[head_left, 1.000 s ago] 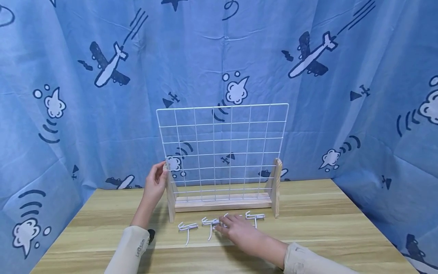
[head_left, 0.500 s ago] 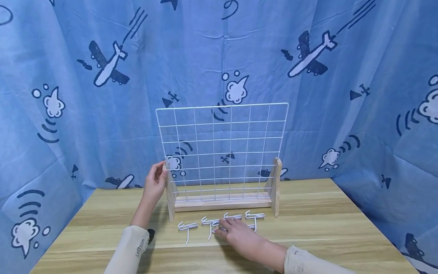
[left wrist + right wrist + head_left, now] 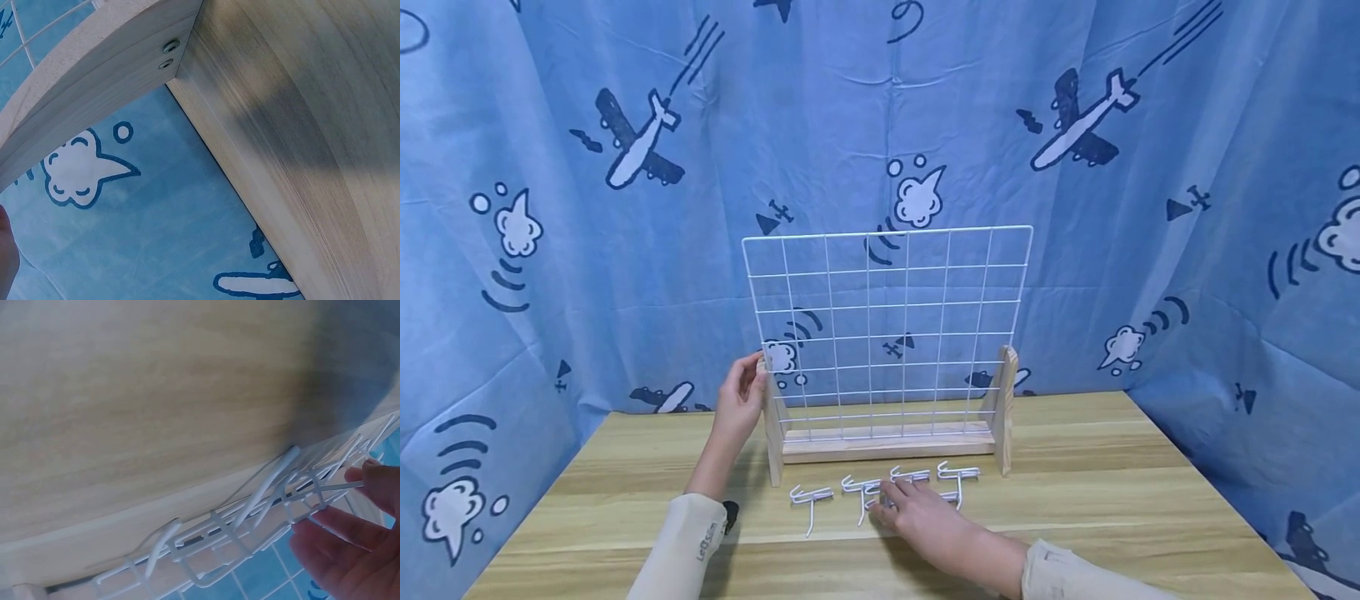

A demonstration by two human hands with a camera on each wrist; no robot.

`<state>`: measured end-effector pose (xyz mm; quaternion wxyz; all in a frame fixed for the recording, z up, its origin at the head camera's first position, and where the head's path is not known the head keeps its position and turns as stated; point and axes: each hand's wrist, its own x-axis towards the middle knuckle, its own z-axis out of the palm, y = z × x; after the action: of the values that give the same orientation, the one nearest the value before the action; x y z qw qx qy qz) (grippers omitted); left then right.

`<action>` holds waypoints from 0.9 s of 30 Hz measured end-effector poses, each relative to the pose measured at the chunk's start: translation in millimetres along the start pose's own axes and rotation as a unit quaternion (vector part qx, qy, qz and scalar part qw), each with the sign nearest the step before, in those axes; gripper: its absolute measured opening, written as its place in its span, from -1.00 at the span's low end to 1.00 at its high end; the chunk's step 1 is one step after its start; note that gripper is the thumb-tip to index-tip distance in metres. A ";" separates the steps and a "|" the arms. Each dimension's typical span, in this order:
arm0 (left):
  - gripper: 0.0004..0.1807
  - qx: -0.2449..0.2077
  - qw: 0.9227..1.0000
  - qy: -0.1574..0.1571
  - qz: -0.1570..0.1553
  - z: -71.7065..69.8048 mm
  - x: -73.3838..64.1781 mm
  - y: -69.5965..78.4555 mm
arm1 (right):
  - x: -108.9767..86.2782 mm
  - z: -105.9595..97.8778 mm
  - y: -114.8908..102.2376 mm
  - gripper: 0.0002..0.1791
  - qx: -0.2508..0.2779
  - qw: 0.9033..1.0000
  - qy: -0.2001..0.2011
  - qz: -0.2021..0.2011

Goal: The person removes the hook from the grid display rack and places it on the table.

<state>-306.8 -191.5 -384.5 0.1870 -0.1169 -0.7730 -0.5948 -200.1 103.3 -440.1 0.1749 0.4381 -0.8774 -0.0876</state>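
Note:
A white wire grid panel stands upright in a wooden stand. My left hand grips the upper end of the stand's left upright; in the left wrist view this wooden upright shows close up, with only a sliver of hand at the edge. My right hand is low over a row of white wire hooks in front of the stand. In the right wrist view its thumb and fingers pinch the thin wire of one hook, partly hidden by the hand in the head view.
The hooks lie on a wood-grain table, the rightmost hook near the stand's right upright. A blue curtain with printed planes and clouds surrounds the table's back and sides.
My right hand has drawn back slightly, so the hook beyond its fingers and part of the one under it show more. My left hand has stayed on the upright.

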 end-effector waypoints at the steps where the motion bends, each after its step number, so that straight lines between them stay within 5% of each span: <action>1: -0.59 0.001 1.000 -0.001 -0.001 -0.1 0.1 -0.1 | -0.3 0.1 -0.5 -0.48 -0.003 1.000 0.000 0.000; 21: -0.58 -0.007 1.000 -0.006 -0.009 -1.1 -0.4 -0.7 | -3.5 9.7 -9.6 -0.67 -0.070 0.996 0.059 -0.015; 27: -0.58 -0.010 1.000 -0.012 -0.023 -1.2 -6.3 20.6 | -2.9 11.7 -11.0 -0.64 -0.078 0.996 0.051 -0.009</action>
<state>-292.7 -187.0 -368.9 0.1633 -0.1079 -0.7719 -0.6049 -194.9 99.1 -454.9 0.2520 0.4348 -0.8540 -0.1348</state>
